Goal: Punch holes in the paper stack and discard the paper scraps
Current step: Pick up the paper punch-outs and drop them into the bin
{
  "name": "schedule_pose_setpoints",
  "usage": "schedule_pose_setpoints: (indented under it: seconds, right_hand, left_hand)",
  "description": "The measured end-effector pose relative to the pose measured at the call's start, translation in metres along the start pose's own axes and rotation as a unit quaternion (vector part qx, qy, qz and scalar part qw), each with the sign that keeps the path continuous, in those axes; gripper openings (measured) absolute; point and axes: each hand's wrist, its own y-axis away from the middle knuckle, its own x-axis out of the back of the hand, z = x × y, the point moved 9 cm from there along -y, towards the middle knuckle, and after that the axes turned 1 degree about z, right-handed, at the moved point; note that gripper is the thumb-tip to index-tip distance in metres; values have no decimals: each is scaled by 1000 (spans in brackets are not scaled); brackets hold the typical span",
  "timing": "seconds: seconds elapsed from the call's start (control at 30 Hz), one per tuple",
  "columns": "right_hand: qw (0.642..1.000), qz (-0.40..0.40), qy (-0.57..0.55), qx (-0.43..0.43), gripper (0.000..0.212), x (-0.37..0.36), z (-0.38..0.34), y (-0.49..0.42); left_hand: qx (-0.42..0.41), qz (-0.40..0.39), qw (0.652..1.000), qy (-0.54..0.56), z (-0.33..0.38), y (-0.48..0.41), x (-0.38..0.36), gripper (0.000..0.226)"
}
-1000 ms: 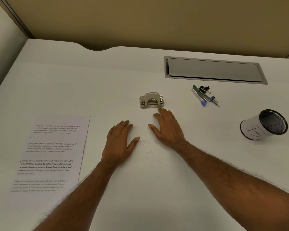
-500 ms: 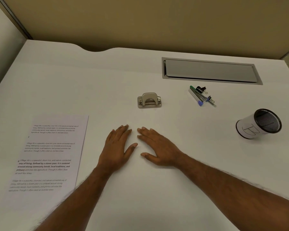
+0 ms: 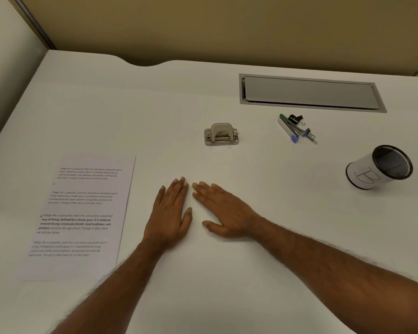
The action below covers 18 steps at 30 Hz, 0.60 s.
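A printed paper stack [image 3: 82, 213] lies flat on the white desk at the left. A small silver hole punch [image 3: 221, 135] sits in the middle, beyond my hands. My left hand [image 3: 170, 213] and my right hand [image 3: 223, 212] rest palm down on the desk, side by side, fingertips almost touching, holding nothing. The paper scraps seen earlier on the desk are hidden under or between my hands. A black mesh cup [image 3: 379, 167] wrapped in white paper marked with a letter stands at the right.
A blue-capped pen, a green pen and binder clips [image 3: 296, 128] lie right of the punch. A grey cable hatch [image 3: 309, 92] is set into the desk at the back right. A beige wall runs behind the desk.
My right hand has swept left and toward me across the desk, ending next to my left hand. The small white scraps visible between the hands earlier no longer show.
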Motion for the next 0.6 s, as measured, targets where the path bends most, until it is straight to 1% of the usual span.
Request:
schedule_pose_setpoints:
  seconds: [0.07,0.13,0.2,0.23,0.27,0.33,0.4,0.47,0.53,0.6]
  right_hand:
    - [1000,-8,-10,28,74,-5,-15,15]
    - [999,-16,-24,38,73,-7,-26,29]
    - [998,-17,-48,33,69,-5,-31,40]
    - [998,-5,-64,22,67,-2,-31,44]
    - [997,18,-80,2,65,3,-26,47]
    - [990,81,-97,-68,61,15,-8,56]
    - [971,147,-112,-155,58,27,15,70]
    - [943,195,-146,-225,57,34,31,85]
    - [921,217,-184,-265,56,34,38,98]
    - [917,214,-192,-276,55,30,36,106]
  left_hand:
    - [-8,-4,1000,-9,1,4,-2,65]
    - [-11,-6,1000,-9,3,7,-3,65]
    - [-13,-11,1000,-11,5,10,-4,66]
    - [-13,-13,1000,-13,6,11,-5,67]
    - [-13,-15,1000,-16,8,13,-6,67]
    - [-11,-23,999,-24,13,16,-9,70]
    - [-9,-37,998,-47,23,22,-16,74]
    - [-6,-56,996,-72,35,28,-25,83]
    - [-9,-71,994,-89,48,34,-33,90]
    - [-26,-81,992,-91,64,39,-41,93]
